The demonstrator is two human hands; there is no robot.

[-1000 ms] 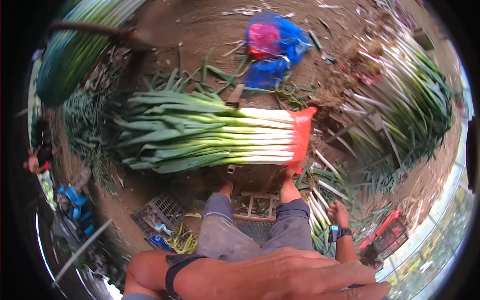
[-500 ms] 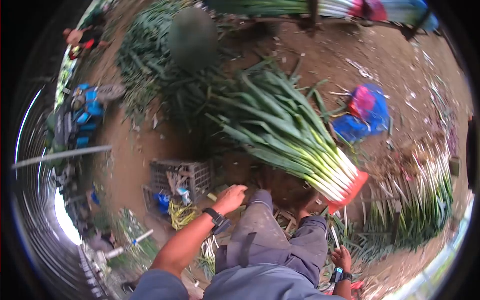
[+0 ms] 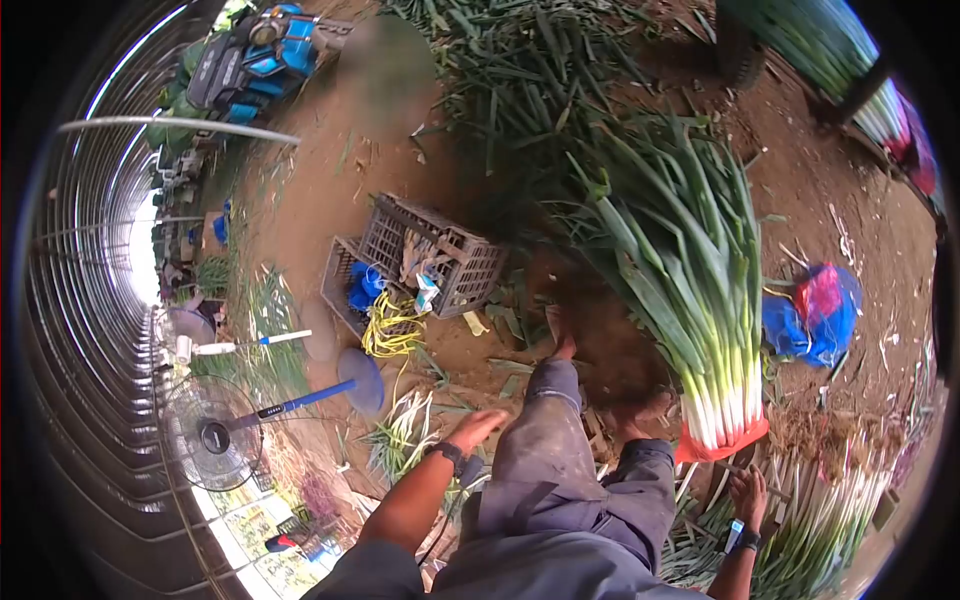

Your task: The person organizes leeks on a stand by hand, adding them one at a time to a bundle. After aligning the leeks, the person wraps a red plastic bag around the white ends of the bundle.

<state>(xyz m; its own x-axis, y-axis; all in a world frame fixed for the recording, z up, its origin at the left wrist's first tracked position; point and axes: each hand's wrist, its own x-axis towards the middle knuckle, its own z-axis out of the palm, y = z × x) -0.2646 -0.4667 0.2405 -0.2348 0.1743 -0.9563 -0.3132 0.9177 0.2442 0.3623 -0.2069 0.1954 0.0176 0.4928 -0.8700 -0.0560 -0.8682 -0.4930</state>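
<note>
My left hand (image 3: pixel 477 431) is held out beside my left knee, fingers stretched and nothing in it. My right hand (image 3: pixel 748 494) is curled just below the orange-red wrap (image 3: pixel 722 442) at the root end of a large bundle of leeks (image 3: pixel 710 330). I cannot tell what its fingers hold. The bundle's white stems point toward me and its green leaves fan away over the ground. More leeks with roots (image 3: pixel 830 490) lie in a row to the right of that hand.
A dark plastic crate (image 3: pixel 435 250) stands ahead on the left, near yellow strapping (image 3: pixel 390 328). A standing fan (image 3: pixel 215 437) is at far left. Cut leaves (image 3: pixel 530 70) lie heaped ahead. A blue and pink bag (image 3: pixel 815 315) sits right of the bundle.
My view has swung left, so the crate, bundle and bag appear farther right and the fan has come into view. My right hand is now closer to the bundle's wrapped end.
</note>
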